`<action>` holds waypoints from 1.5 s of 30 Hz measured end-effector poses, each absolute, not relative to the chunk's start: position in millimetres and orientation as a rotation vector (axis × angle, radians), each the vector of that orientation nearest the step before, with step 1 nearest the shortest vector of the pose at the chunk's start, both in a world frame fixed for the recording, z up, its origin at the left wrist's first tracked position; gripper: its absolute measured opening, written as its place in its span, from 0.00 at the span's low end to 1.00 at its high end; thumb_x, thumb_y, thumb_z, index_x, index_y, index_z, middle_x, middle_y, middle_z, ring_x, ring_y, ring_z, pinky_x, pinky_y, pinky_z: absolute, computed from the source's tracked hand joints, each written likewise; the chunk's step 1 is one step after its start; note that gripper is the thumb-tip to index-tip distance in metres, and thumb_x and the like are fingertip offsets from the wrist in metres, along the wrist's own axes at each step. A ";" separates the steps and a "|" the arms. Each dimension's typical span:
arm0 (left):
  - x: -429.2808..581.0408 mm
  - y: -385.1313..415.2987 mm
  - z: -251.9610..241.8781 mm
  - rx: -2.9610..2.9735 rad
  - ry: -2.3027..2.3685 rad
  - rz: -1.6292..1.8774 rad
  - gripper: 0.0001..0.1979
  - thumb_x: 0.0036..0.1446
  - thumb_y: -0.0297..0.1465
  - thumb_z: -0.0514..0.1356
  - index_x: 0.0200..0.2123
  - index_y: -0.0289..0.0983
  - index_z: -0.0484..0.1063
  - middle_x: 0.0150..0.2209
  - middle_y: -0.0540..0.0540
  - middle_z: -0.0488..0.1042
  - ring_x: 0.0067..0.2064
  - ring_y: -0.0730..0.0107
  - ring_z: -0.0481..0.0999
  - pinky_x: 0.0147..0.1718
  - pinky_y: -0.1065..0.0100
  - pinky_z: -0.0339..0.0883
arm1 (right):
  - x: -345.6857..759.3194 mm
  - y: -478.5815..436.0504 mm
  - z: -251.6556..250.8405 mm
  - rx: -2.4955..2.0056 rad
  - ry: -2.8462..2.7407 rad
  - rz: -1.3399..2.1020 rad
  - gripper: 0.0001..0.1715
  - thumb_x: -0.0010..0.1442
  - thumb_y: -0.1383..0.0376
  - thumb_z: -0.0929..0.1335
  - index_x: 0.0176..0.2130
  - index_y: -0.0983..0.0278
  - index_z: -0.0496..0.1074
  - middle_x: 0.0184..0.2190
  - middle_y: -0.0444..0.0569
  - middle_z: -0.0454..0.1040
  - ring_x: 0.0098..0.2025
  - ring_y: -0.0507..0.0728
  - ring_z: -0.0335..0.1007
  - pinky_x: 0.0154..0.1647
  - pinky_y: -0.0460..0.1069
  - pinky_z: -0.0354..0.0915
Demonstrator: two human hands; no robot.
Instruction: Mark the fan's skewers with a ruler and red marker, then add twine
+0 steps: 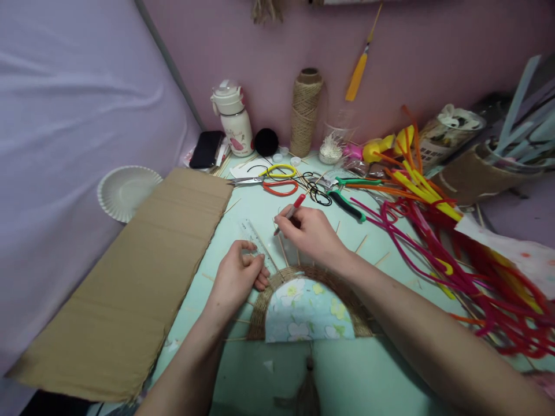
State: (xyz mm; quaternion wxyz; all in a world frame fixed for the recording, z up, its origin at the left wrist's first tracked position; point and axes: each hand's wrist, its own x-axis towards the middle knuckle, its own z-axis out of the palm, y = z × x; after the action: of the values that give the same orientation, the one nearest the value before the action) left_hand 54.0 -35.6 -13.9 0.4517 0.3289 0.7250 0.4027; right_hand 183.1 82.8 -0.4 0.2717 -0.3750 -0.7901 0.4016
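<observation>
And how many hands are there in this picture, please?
2: the left hand, over part of the clear ruler, and the right hand, holding a red-ended pen. No other hand shows.

Craft corner, maybe in home; hard to tell from such close view. Pink wall (281,52), purple cloth (65,86) down side, yellow tassel (356,76) hanging. Pale green table (247,375) full of making stuff: string roll (306,115), scissors (248,181), pliers (346,206), fuzzy sticks (437,199), big cardboard (130,277), paper plate (113,193). Drink bottle (236,127), phone (207,149) near wall.
</observation>
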 end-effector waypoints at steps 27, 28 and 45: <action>48.7 -34.3 -24.4 0.821 1.817 0.915 0.15 0.54 0.37 0.57 0.39 0.39 0.55 0.19 0.53 0.73 0.13 0.75 0.67 0.11 0.77 0.58 | 172.7 78.3 -21.4 -0.942 -2.189 1.227 0.15 0.55 0.66 0.63 0.19 0.67 0.67 0.15 0.40 0.61 0.19 0.47 0.54 0.22 0.44 0.49; 48.5 -34.1 -24.8 0.820 1.819 0.911 0.14 0.54 0.36 0.57 0.39 0.39 0.55 0.19 0.53 0.73 0.13 0.75 0.66 0.11 0.77 0.58 | 172.3 78.4 -22.2 -0.952 -2.191 1.224 0.15 0.55 0.66 0.63 0.19 0.67 0.67 0.14 0.40 0.60 0.19 0.47 0.54 0.22 0.44 0.48; 49.0 -31.0 -22.8 0.817 1.825 0.882 0.14 0.54 0.36 0.56 0.40 0.38 0.55 0.19 0.53 0.73 0.14 0.76 0.66 0.11 0.77 0.58 | 170.4 79.8 -28.1 -0.913 -2.138 1.269 0.12 0.52 0.68 0.64 0.19 0.66 0.66 0.15 0.40 0.62 0.21 0.47 0.55 0.23 0.44 0.49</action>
State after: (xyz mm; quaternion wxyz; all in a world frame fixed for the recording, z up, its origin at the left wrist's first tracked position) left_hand 49.0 -31.0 -22.8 0.4600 0.3321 0.7415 0.3582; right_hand 170.4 79.8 -28.1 0.2441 -0.3343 -0.7827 0.4648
